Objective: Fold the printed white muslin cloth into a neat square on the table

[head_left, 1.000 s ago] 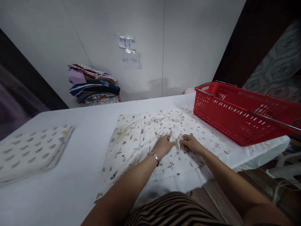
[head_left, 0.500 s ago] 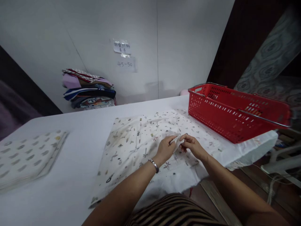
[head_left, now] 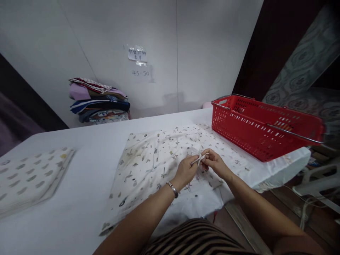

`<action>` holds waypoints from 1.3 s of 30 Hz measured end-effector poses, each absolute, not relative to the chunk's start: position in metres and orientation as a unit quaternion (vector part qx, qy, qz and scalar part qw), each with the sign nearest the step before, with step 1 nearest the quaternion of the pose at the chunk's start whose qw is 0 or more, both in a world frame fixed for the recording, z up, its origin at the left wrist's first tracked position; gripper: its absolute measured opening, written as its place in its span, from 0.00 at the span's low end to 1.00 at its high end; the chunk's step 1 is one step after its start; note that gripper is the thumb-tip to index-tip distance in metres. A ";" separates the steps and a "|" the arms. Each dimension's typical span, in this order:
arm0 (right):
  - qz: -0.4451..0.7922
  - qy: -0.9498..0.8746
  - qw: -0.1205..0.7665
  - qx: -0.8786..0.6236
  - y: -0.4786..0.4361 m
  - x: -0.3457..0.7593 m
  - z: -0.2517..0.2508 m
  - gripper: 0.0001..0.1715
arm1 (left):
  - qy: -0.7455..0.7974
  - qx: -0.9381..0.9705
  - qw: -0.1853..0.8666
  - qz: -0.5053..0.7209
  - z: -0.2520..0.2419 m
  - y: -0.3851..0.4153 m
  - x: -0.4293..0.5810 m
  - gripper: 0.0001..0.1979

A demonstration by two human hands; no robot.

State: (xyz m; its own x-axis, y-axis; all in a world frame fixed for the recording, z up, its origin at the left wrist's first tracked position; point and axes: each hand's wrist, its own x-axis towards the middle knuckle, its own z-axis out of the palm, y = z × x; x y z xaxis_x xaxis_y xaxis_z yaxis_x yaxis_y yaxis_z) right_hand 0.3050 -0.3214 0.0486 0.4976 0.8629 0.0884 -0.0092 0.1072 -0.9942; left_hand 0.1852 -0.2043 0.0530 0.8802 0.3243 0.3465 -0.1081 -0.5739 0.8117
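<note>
Firstly, one pale wall (head_left: 212,53), panelled, with a vertical seam, standing behind everything else. One white worktop (head_left: 87,177), set before the wall. One printed cloth (head_left: 151,159), white with small scattered motifs in grey, brown and muted red; spread on the middle of the worktop, lightly wrinkled, its near part beneath the forearms. One red basket (head_left: 239,131), perforated plastic with metal handles, upright at the right end of the worktop, just beside the printed cloth. One folded cloth (head_left: 32,173), white with rows of grey-green marks and a single yellow one, lying flat at the left, well apart from the printed cloth. One stack of textiles (head_left: 99,102), mixed colours, piled against the wall beyond the far edge. Two paper notes, handwritten, fixed to the wall: the upper note (head_left: 137,55) above the lower note (head_left: 140,73), which reads 45-50. One left hand (head_left: 186,169), over the printed cloth, thumb and fingers closed in a pinch on gathered white fabric (head_left: 199,159). One right hand (head_left: 215,163), fingers curled, pinching the same fabric from the other side; whether this joins the printed cloth cannot be told. One silvery bracelet (head_left: 172,190), on the left wrist.
</note>
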 end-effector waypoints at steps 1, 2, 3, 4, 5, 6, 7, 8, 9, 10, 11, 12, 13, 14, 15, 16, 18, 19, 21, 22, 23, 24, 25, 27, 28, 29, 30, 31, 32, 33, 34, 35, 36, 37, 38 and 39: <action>0.336 -0.373 0.642 -0.579 -0.322 0.305 0.049 0.18 | 0.060 0.856 0.455 0.236 0.053 -0.204 0.186 0.13; 0.335 -0.376 0.637 -0.583 -0.322 0.306 0.049 0.22 | 0.056 0.857 0.455 0.235 0.053 -0.204 0.186 0.13; 0.335 -0.378 0.632 -0.588 -0.323 0.306 0.050 0.26 | 0.053 0.858 0.454 0.234 0.053 -0.203 0.186 0.12; 0.334 -0.382 0.625 -0.593 -0.323 0.307 0.050 0.30 | 0.051 0.859 0.454 0.232 0.053 -0.203 0.186 0.12; 0.333 -0.388 0.618 -0.597 -0.324 0.307 0.050 0.31 | 0.051 0.859 0.454 0.230 0.053 -0.203 0.186 0.12; 0.332 -0.396 0.612 -0.599 -0.324 0.308 0.050 0.30 | 0.052 0.860 0.454 0.227 0.053 -0.203 0.186 0.12; 0.331 -0.403 0.607 -0.599 -0.325 0.308 0.050 0.27 | 0.053 0.860 0.455 0.224 0.053 -0.203 0.186 0.12; 0.329 -0.408 0.605 -0.599 -0.325 0.308 0.049 0.25 | 0.055 0.860 0.457 0.221 0.053 -0.203 0.186 0.12; 0.328 -0.411 0.604 -0.599 -0.325 0.308 0.049 0.22 | 0.057 0.860 0.459 0.217 0.053 -0.203 0.186 0.12; 0.326 -0.411 0.605 -0.599 -0.325 0.308 0.048 0.21 | 0.059 0.859 0.461 0.214 0.053 -0.203 0.186 0.12; 0.324 -0.410 0.606 -0.600 -0.325 0.309 0.047 0.19 | 0.063 0.859 0.462 0.212 0.053 -0.203 0.186 0.12; 0.322 -0.410 0.606 -0.601 -0.325 0.309 0.046 0.18 | 0.065 0.859 0.462 0.212 0.053 -0.203 0.186 0.13; 0.321 -0.412 0.605 -0.601 -0.325 0.309 0.046 0.17 | 0.067 0.859 0.461 0.213 0.053 -0.204 0.186 0.13; 0.321 -0.415 0.604 -0.600 -0.325 0.309 0.046 0.17 | 0.067 0.860 0.458 0.215 0.054 -0.204 0.186 0.13; 0.321 -0.419 0.603 -0.598 -0.325 0.309 0.046 0.17 | 0.065 0.862 0.454 0.217 0.054 -0.204 0.186 0.13; 0.322 -0.422 0.603 -0.596 -0.325 0.308 0.047 0.17 | 0.062 0.864 0.449 0.220 0.055 -0.204 0.186 0.12; 0.320 -0.421 0.605 -0.595 -0.325 0.307 0.049 0.21 | 0.055 0.868 0.439 0.225 0.056 -0.204 0.186 0.11; 0.319 -0.417 0.607 -0.597 -0.325 0.306 0.050 0.23 | 0.052 0.870 0.434 0.228 0.056 -0.205 0.186 0.11; 0.313 -0.404 0.615 -0.601 -0.324 0.303 0.052 0.27 | 0.048 0.872 0.425 0.238 0.055 -0.205 0.186 0.11; 0.310 -0.395 0.621 -0.602 -0.324 0.301 0.053 0.27 | 0.048 0.873 0.421 0.241 0.054 -0.206 0.186 0.11; 0.306 -0.388 0.628 -0.601 -0.323 0.299 0.053 0.28 | 0.049 0.874 0.418 0.244 0.053 -0.207 0.186 0.11; 0.301 -0.382 0.635 -0.600 -0.322 0.298 0.052 0.28 | 0.052 0.874 0.415 0.246 0.053 -0.207 0.185 0.11; 0.296 -0.380 0.640 -0.599 -0.322 0.296 0.052 0.28 | 0.054 0.876 0.411 0.247 0.052 -0.208 0.185 0.11; 0.280 -0.385 0.644 -0.599 -0.321 0.294 0.049 0.27 | 0.057 0.880 0.402 0.246 0.051 -0.210 0.185 0.11; 0.272 -0.389 0.643 -0.601 -0.321 0.293 0.048 0.27 | 0.058 0.883 0.397 0.245 0.051 -0.210 0.184 0.12; 0.267 -0.394 0.642 -0.601 -0.322 0.293 0.047 0.27 | 0.058 0.885 0.391 0.245 0.050 -0.211 0.184 0.12; 0.264 -0.398 0.641 -0.601 -0.322 0.292 0.047 0.27 | 0.059 0.887 0.387 0.245 0.050 -0.211 0.184 0.12; 0.263 -0.400 0.640 -0.601 -0.323 0.292 0.047 0.28 | 0.061 0.888 0.384 0.245 0.050 -0.211 0.183 0.12; 0.263 -0.401 0.640 -0.601 -0.323 0.292 0.047 0.29 | 0.063 0.889 0.382 0.245 0.049 -0.211 0.183 0.13; 0.263 -0.401 0.640 -0.600 -0.324 0.292 0.048 0.29 | 0.066 0.889 0.380 0.245 0.049 -0.211 0.183 0.13; 0.264 -0.400 0.641 -0.600 -0.324 0.292 0.048 0.29 | 0.068 0.889 0.380 0.246 0.048 -0.211 0.182 0.13; 0.264 -0.397 0.642 -0.601 -0.324 0.292 0.049 0.29 | 0.069 0.888 0.380 0.249 0.047 -0.211 0.181 0.14; 0.267 -0.393 0.643 -0.601 -0.324 0.292 0.049 0.29 | 0.071 0.888 0.377 0.254 0.046 -0.211 0.181 0.14; 0.271 -0.389 0.644 -0.601 -0.324 0.291 0.050 0.29 | 0.074 0.889 0.371 0.258 0.046 -0.211 0.180 0.15; 0.277 -0.385 0.645 -0.599 -0.324 0.291 0.050 0.29 | 0.076 0.894 0.358 0.259 0.045 -0.211 0.179 0.15; 0.283 -0.380 0.646 -0.598 -0.325 0.291 0.051 0.29 | 0.078 0.902 0.339 0.257 0.045 -0.211 0.179 0.16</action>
